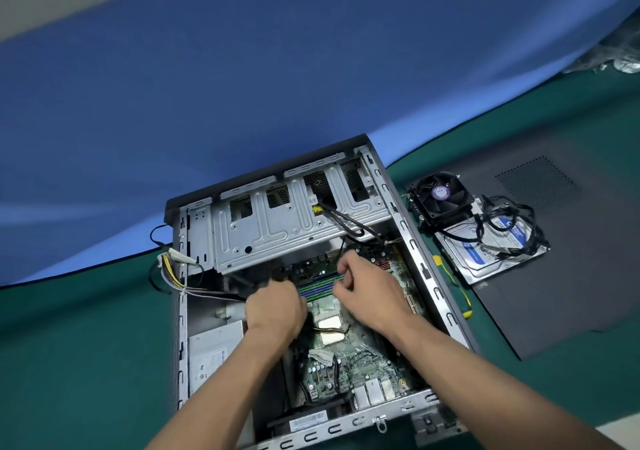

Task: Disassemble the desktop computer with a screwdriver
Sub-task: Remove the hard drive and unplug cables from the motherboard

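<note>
Computer (pixel 277 276) lies open on its side on the green surface (pixel 86 328), so the board (pixel 346 363) faces up for work. Left hand (pixel 273 307) reaches in by the memory slots (pixel 318 285); its grip is hidden, I cannot tell. Right hand (pixel 370 290) has curled fingers, seemingly pinching at the slots. Fan (pixel 440 197) and drive (pixel 491 245) lie aside, already removed.

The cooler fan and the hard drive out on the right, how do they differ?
The cooler fan is black and blocky with a purple hub label; the hard drive is flat, silver, with a blue-and-white label. The fan lies farther from the person and partly overlaps the drive, while black cables drape across the drive. Both rest on the dark side panel, outside the case.
</note>
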A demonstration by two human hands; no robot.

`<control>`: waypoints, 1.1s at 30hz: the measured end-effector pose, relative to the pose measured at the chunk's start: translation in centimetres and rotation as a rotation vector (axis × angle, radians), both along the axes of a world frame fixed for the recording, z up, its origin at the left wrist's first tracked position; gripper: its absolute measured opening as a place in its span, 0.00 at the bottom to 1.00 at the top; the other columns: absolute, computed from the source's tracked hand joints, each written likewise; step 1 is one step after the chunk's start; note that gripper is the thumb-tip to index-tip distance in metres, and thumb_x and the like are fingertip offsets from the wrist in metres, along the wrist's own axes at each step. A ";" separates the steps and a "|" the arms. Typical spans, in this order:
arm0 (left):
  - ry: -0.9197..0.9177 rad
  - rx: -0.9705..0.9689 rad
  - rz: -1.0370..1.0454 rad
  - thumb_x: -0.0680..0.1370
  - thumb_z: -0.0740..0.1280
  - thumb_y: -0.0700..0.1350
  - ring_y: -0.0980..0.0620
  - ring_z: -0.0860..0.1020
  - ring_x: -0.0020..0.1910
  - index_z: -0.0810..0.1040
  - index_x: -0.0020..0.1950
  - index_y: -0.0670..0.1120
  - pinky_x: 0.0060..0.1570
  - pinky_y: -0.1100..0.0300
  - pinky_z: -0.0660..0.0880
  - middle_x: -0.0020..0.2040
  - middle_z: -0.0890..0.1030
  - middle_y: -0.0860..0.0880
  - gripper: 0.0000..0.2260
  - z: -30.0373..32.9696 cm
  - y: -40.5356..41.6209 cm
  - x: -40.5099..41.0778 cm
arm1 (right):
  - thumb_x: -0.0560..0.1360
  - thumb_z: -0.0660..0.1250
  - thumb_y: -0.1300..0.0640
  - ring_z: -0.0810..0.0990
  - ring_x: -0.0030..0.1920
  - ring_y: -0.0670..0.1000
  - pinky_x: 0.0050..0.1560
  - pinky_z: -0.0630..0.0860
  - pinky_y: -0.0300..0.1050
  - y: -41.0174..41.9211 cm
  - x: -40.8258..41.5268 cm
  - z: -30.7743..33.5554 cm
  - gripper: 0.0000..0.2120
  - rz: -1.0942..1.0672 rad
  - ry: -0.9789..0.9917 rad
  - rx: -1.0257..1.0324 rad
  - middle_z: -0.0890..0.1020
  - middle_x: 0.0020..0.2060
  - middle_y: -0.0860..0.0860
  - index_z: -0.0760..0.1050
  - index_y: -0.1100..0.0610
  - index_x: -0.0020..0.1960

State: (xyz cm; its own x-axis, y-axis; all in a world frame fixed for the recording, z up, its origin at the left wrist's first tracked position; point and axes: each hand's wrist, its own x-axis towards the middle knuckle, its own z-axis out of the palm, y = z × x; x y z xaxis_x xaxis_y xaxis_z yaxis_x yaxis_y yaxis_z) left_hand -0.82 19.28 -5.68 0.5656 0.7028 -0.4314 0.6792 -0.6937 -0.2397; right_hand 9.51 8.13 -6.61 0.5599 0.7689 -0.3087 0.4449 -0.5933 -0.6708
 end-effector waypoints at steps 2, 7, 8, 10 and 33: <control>-0.052 0.076 -0.127 0.80 0.56 0.51 0.45 0.81 0.49 0.77 0.52 0.46 0.41 0.57 0.72 0.51 0.81 0.47 0.14 1.1 -1.0 -0.1 | 0.77 0.61 0.49 0.71 0.36 0.39 0.34 0.62 0.33 -0.1 -0.2 1.0 0.16 0.070 -0.117 0.118 0.73 0.43 0.40 0.64 0.47 0.64; -0.334 0.196 -0.237 0.80 0.53 0.54 0.47 0.80 0.39 0.71 0.49 0.48 0.31 0.57 0.64 0.45 0.79 0.50 0.12 4.7 -0.8 0.6 | 0.80 0.57 0.48 0.70 0.49 0.40 0.48 0.68 0.38 -0.6 -0.2 2.3 0.14 0.124 -0.202 0.242 0.77 0.52 0.42 0.73 0.50 0.62; -0.405 0.189 -0.213 0.80 0.53 0.54 0.46 0.79 0.37 0.69 0.48 0.48 0.31 0.57 0.63 0.43 0.78 0.50 0.12 5.2 -0.3 0.8 | 0.80 0.57 0.49 0.70 0.48 0.40 0.47 0.68 0.37 -0.7 -0.1 2.6 0.13 0.111 -0.191 0.266 0.77 0.50 0.43 0.74 0.50 0.60; -0.551 0.121 -0.152 0.79 0.56 0.55 0.48 0.75 0.32 0.65 0.43 0.48 0.29 0.57 0.61 0.38 0.77 0.51 0.11 5.7 0.8 1.5 | 0.80 0.57 0.50 0.74 0.45 0.43 0.45 0.69 0.39 -0.5 0.4 3.4 0.12 0.101 -0.209 0.310 0.78 0.47 0.44 0.76 0.52 0.58; -0.606 0.034 -0.235 0.75 0.57 0.51 0.52 0.73 0.26 0.71 0.31 0.49 0.27 0.62 0.66 0.27 0.73 0.53 0.14 1.0 6.3 5.2 | 0.77 0.64 0.61 0.81 0.27 0.55 0.32 0.81 0.48 9.5 7.6 7.4 0.13 -0.112 0.036 -0.083 0.82 0.31 0.61 0.77 0.65 0.36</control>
